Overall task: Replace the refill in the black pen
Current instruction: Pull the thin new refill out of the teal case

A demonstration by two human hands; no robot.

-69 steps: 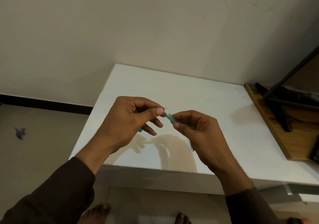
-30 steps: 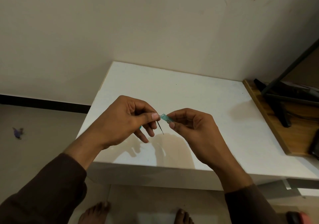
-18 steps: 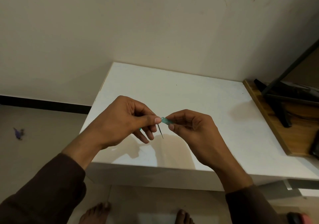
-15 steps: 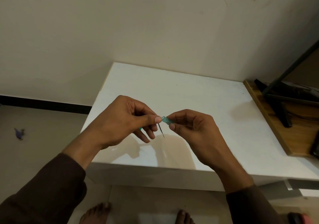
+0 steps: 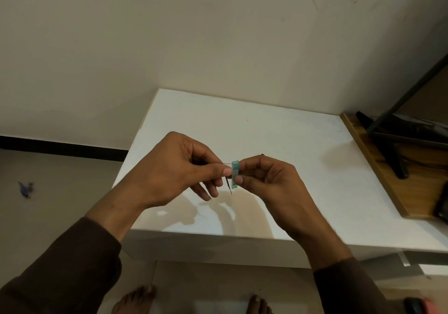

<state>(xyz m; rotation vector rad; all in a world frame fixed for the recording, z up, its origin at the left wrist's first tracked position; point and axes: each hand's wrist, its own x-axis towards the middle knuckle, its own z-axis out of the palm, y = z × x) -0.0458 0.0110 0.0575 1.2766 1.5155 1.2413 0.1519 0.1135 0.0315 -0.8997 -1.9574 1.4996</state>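
Your right hand (image 5: 269, 183) pinches a small teal pen piece (image 5: 235, 174), long axis upright; your left hand (image 5: 174, 170) pinches a thin dark refill (image 5: 229, 187) pointing down.

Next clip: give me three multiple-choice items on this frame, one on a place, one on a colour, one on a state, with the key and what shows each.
1. Where are the hands?
A. Over the near part of the white table
B. Over the wooden board
C. Down at the floor

2. What colour is the small piece pinched in the right hand?
A. Red
B. Teal
C. Yellow

3. How is the teal piece held?
A. Lying loose on the table
B. Pinched by right thumb and fingers
C. Clamped under the left palm

Key:
1 A: the left hand and right hand meet above the table, clear of the board at its right.
2 B: the piece is teal.
3 B: the right fingertips close on it in the air, with the left thumb tip right beside it.
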